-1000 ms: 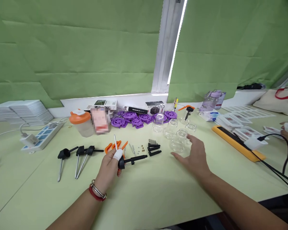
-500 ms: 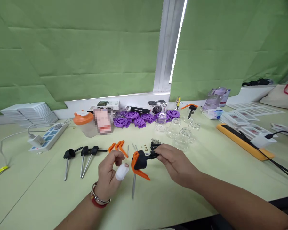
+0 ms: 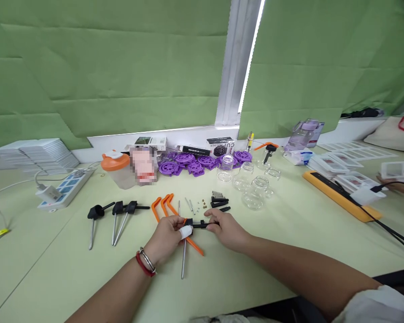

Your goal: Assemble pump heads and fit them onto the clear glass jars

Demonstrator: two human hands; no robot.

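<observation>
Jointly held mechanism [image 3: 198, 225], left hand [image 3: 167, 235], right hand [image 3: 229, 231]

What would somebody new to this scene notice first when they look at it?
Probably the left hand with its white thumb wrap, below centre, holding a black assembly with an orange lever together with the right hand. Farther back, bright purple pieces cluster around the middle. Above them, a broad green covering fills much of the view.

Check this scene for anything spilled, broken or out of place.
Nothing looks plainly spilled or broken. The purple parts lie in a jumbled heap, untidy against the lined-up orange pieces. The left hand has a white wrapping on its thumb.
</observation>
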